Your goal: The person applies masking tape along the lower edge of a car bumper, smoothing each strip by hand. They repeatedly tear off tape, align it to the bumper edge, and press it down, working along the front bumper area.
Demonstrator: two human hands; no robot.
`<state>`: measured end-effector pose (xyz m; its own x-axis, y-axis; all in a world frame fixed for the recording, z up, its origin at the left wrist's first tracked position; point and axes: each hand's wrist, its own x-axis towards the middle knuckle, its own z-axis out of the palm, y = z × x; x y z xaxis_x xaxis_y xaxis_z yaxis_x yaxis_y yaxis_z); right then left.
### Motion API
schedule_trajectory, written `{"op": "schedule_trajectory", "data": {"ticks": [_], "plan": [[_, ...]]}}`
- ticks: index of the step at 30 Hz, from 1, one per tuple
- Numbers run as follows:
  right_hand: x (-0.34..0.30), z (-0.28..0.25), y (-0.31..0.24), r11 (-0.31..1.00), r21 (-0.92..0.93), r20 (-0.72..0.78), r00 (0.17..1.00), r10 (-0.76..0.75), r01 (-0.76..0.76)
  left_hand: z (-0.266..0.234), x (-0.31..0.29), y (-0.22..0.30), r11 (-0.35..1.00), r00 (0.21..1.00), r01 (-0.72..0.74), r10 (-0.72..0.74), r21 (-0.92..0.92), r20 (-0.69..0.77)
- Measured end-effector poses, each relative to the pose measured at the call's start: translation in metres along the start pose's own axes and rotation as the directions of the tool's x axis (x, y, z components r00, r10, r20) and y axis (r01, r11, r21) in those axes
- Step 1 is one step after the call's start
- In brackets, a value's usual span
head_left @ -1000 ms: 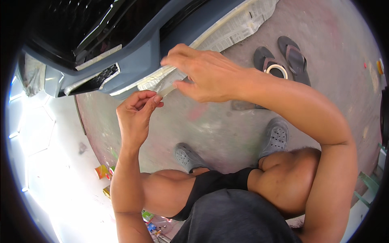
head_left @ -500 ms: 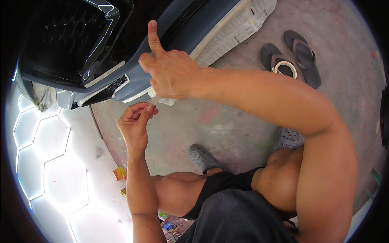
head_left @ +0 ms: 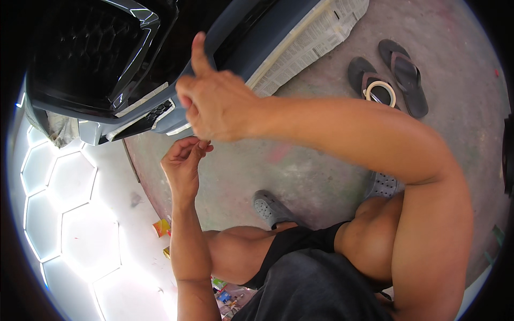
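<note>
My right hand [head_left: 222,104] is raised in front of a car's grey lower bumper [head_left: 241,65], one finger stretched upward and the others curled in. Motion blurs it slightly, and what the curled fingers hold is hidden. Just below it my left hand [head_left: 182,160] is closed in a pinch, its fingertips close under the right hand. Whatever lies in that pinch is mostly covered now. Newspaper [head_left: 302,56] hangs along the bumper's lower edge behind a pale tape border. More pale tape [head_left: 144,100] edges the trim around a small black mesh opening [head_left: 159,109].
A pair of dark flip-flops [head_left: 409,85] lies on the concrete floor [head_left: 316,144], with a masking tape roll [head_left: 394,96] resting on one. My grey clogs [head_left: 270,207] stand below. Bright hexagonal lights [head_left: 88,235] show at left, with small coloured packets [head_left: 161,228] nearby.
My right hand has moved slightly down and left, nearer my left hand. The pale strip and paper flap seen between and beside the hands are now covered. My left hand stays pinched.
</note>
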<state>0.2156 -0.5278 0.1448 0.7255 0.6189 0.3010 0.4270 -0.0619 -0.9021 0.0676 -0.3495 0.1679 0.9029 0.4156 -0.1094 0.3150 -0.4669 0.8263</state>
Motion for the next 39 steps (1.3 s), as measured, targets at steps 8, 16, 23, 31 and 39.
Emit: {"op": "schedule_trajectory", "data": {"ticks": [8,16,23,31,39], "plan": [[-0.041,-0.011,0.032,0.999,0.035,-0.062,0.998,-0.019,0.021,-0.002,0.004,-0.008,0.997,0.999,0.023,-0.026,0.074,0.047],[-0.072,-0.008,0.048,0.997,-0.051,0.004,0.998,-0.064,0.065,0.025,0.001,0.007,0.996,0.991,-0.053,0.044,0.069,0.129],[-0.069,-0.022,0.048,0.998,-0.052,0.079,0.997,-0.015,0.019,0.038,0.002,0.015,0.999,0.993,-0.044,0.04,0.027,0.11],[-0.072,-0.027,0.053,0.995,-0.096,0.03,1.0,0.009,-0.007,0.042,0.009,0.018,0.998,0.996,0.009,-0.013,0.056,0.086],[-0.072,-0.032,0.055,0.996,-0.075,0.071,0.996,0.044,-0.039,0.042,0.012,0.015,0.999,0.996,-0.01,0.005,0.051,0.094]]}}
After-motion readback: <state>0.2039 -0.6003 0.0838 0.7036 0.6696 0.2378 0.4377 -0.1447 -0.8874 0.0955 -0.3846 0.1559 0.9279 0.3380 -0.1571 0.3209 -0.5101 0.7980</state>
